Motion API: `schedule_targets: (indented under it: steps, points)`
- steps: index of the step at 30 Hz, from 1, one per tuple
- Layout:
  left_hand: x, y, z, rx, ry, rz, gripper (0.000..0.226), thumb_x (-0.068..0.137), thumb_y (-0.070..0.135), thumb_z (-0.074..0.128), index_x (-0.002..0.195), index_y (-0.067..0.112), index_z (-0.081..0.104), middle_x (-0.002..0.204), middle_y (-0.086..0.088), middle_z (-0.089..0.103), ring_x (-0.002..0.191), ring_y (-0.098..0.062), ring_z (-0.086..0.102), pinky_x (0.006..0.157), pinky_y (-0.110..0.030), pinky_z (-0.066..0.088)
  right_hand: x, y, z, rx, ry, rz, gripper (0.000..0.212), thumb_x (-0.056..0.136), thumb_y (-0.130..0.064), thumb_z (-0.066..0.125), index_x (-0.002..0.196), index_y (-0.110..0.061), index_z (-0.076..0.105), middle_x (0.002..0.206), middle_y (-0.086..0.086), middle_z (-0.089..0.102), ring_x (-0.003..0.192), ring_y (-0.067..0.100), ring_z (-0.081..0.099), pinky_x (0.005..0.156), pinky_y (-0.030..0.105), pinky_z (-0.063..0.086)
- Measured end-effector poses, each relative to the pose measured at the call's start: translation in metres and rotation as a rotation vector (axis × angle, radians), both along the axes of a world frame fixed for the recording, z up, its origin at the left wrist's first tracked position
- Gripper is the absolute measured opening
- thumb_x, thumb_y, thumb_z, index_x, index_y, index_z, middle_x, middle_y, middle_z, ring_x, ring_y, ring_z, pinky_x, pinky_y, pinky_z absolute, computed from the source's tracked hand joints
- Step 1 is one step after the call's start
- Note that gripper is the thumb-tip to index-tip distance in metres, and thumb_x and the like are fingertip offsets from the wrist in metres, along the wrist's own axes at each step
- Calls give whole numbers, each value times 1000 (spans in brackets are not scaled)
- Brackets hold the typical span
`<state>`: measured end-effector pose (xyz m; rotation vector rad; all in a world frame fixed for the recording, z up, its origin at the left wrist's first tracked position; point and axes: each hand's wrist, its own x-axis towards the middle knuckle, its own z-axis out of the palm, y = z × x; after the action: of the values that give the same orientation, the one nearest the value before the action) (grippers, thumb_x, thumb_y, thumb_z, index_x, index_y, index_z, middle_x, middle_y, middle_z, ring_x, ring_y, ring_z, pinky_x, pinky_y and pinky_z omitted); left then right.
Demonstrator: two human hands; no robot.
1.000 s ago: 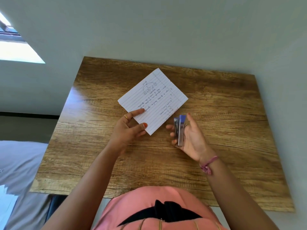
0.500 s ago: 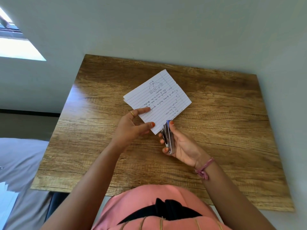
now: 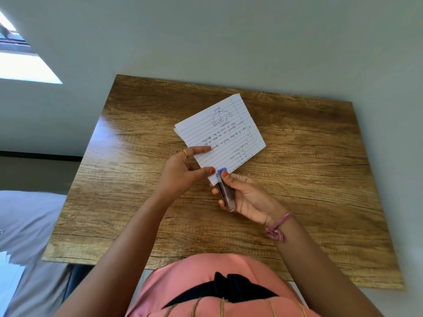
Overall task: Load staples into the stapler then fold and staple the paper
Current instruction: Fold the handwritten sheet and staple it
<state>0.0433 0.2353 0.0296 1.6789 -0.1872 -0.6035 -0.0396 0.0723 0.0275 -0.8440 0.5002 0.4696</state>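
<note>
A folded sheet of lined paper (image 3: 225,136) with handwriting is lifted off the wooden table (image 3: 137,202), tilted like a diamond. My left hand (image 3: 183,173) pinches its near-left edge between thumb and fingers. My right hand (image 3: 246,196) grips a small metal stapler with a blue tip (image 3: 225,189), thumb pressing on the blue end. The stapler's mouth sits over the paper's nearest corner, right beside my left thumb.
The table's far edge meets a pale wall (image 3: 229,42). A bed with grey cover (image 3: 27,225) lies to the left below the table. My pink top (image 3: 217,289) fills the bottom of the view.
The paper was lifted from the table and turned. My right hand brought the stapler leftward from beside the sheet onto its near corner.
</note>
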Motion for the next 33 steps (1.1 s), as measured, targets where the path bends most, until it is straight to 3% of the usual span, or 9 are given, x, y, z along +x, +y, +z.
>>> schedule_targets:
  steps: [3,5,8,11,14,16,21,27,33]
  points:
    - [1,3,-2,-39,20,-28,46,74,22,80,113,40,64,99,-33,65,98,-49,61,85,-62,50,2,1,-1,-8,21,-22,18,77,-23,67,90,-10,69,84,6,71,73,11,67,57,27,54]
    - [-2,2,-3,-108,37,-16,45,79,14,75,119,31,62,108,-22,68,103,-39,63,90,-55,52,3,2,-2,-18,27,-38,19,75,-22,67,91,-10,67,83,4,71,73,9,67,56,26,53]
    - [-12,-4,-6,-377,116,204,42,84,10,67,121,20,50,121,-11,62,109,-26,63,89,-43,54,5,4,-4,-26,18,-60,17,75,-21,68,88,-10,69,83,3,70,73,9,66,57,26,53]
    - [-17,-5,-11,-564,359,434,42,87,20,65,119,15,38,118,-12,64,107,-23,65,83,-33,55,7,4,-5,-31,1,-77,12,75,-20,67,82,-11,72,83,3,71,72,9,66,60,26,53]
    - [-23,-7,-10,-440,441,164,55,81,36,68,123,3,54,117,-13,68,106,-23,66,84,-31,55,8,4,-9,-37,-17,-86,16,75,-19,68,87,-10,72,86,3,72,74,11,66,64,26,53]
    - [-30,-14,-5,-386,451,30,45,81,32,67,117,5,61,107,-8,72,97,-18,68,79,-28,56,10,4,-12,-38,-22,-90,20,74,-17,68,92,-9,72,89,3,72,76,11,66,66,25,53]
    - [-30,-23,-9,-319,470,93,24,78,23,71,97,9,73,98,-14,68,89,-26,59,72,-28,55,12,5,-18,-66,-10,-102,24,72,-14,66,94,-7,69,85,2,73,74,11,67,66,21,54]
    - [-33,-22,-16,-233,458,144,25,88,18,65,104,-1,66,93,-21,57,84,-29,53,71,-27,55,13,10,-27,-121,21,-93,21,79,-12,65,98,-5,68,87,4,72,74,12,66,69,21,53]
    - [-27,-18,-16,-248,494,96,12,85,15,67,93,6,69,81,-10,65,72,-17,59,66,-24,56,14,12,-26,-128,52,-114,10,86,-5,61,91,-7,69,81,3,72,70,12,66,67,20,53]
